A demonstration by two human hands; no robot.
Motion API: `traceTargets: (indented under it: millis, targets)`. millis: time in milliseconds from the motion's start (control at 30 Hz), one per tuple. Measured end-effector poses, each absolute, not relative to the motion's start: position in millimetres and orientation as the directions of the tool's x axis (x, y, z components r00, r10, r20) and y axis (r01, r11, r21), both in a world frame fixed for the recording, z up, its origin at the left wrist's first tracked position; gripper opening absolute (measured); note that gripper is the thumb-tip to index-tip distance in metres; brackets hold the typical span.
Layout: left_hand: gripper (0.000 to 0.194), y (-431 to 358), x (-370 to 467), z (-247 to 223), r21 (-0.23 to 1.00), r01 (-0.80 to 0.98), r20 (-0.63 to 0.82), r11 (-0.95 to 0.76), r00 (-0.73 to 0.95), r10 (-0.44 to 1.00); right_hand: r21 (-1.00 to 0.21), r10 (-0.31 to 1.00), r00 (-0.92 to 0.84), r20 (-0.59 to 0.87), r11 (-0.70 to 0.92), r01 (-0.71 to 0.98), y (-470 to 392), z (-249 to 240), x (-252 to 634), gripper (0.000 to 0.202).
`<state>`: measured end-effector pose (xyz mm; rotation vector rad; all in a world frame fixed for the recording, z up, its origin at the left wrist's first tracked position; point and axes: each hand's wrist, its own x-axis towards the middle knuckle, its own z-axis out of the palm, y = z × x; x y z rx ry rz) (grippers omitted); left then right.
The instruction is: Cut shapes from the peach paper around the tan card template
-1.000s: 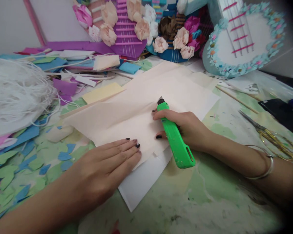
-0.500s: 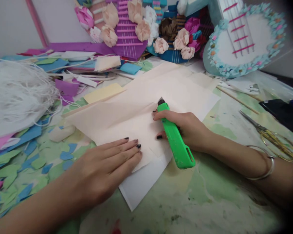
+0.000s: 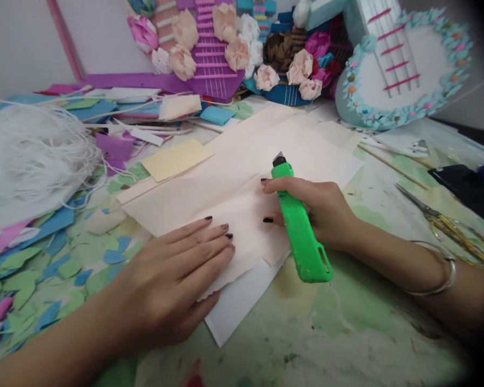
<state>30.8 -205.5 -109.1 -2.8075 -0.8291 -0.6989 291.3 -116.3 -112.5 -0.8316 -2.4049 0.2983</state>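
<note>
left hand (image 3: 185,274) laid flat with straight fingers on cream paper (image 3: 246,185), right hand (image 3: 326,209) wrapped around a green utility knife (image 3: 304,231), blade (image 3: 279,157) over the paper, white sheet (image 3: 242,309) beneath its near edge, gold-handled scissors (image 3: 447,224) to the right

Craft workspace | paint-stained tabletop (image 3: 347,333) | cut-paper scraps (image 3: 21,258) | string heap (image 3: 40,148) | scissors (image 3: 452,228) | utility knife (image 3: 301,231) | flower-trimmed model guitar (image 3: 405,75)

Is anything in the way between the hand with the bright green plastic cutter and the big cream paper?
Nothing visible: the right hand holds the bright green plastic cutter with its blade over the big cream paper.
</note>
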Motion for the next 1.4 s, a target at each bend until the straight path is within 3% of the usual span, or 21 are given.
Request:
traceTargets:
  millis: [233, 567, 700, 900, 1100, 1267, 1400]
  targets:
    - [0.029, -203.1, 27.7, -109.5, -0.015, 0.516, 0.443, -0.856, 0.771, 0.457, -0.405, 0.648, -0.684, 0.336, 0.755, 0.516, -114.0, -116.8, 288.7, 0.037]
    - [0.038, -202.1, 23.0, -106.3, 0.003, 0.475, 0.342, -0.880, 0.826, 0.447, -0.402, 0.668, -0.682, 0.297, 0.735, 0.546, -113.1, -114.8, 287.6, 0.036]
    - [0.038, -203.6, 24.9, -108.3, -0.012, 0.497, 0.394, -0.867, 0.800, 0.453, -0.402, 0.672, -0.681, 0.290, 0.732, 0.550, -113.0, -114.8, 287.7, 0.037]
    - [0.037, -201.7, 25.4, -96.1, -0.139, 0.399, 0.286, -0.906, 0.892, 0.349, -0.406, 0.677, -0.673, 0.298, 0.728, 0.552, -111.9, -114.3, 287.8, 0.038]
    - [0.038, -203.9, 29.4, -94.3, -0.211, 0.398, 0.289, -0.893, 0.898, 0.332, -0.418, 0.683, -0.669, 0.293, 0.721, 0.553, -111.5, -114.6, 287.6, 0.038]
    - [0.038, -206.5, 27.9, -96.9, -0.186, 0.400, 0.267, -0.898, 0.900, 0.345, -0.414, 0.685, -0.669, 0.288, 0.719, 0.558, -110.6, -114.7, 287.8, 0.039]
    - [0.039, -209.1, 27.2, -98.9, -0.162, 0.452, 0.330, -0.877, 0.862, 0.384, -0.414, 0.683, -0.669, 0.293, 0.721, 0.556, -110.6, -114.4, 287.6, 0.040]
